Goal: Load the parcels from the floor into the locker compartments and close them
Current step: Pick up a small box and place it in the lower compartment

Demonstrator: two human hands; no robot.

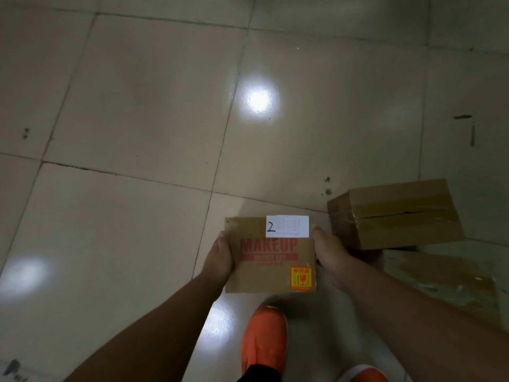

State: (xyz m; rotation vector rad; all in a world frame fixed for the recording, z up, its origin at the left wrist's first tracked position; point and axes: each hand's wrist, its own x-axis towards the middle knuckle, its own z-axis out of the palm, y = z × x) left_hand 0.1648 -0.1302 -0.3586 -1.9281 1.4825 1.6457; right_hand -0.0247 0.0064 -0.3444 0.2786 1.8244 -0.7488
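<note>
A small brown cardboard parcel (271, 267) printed "MAKEUP" in red, with a white label marked "2" and an orange sticker, is held low over the tiled floor. My left hand (220, 260) grips its left side and my right hand (329, 257) grips its right side, fingers wrapped under the edges. A second taped brown parcel (396, 213) lies on the floor just to the right. A third, flatter parcel (446, 279) lies below it, partly hidden by my right forearm. No locker is in view.
Pale floor tiles (132, 111) with dark grout lines fill the view, with bright light reflections. My orange shoes (263, 343) stand below the held parcel.
</note>
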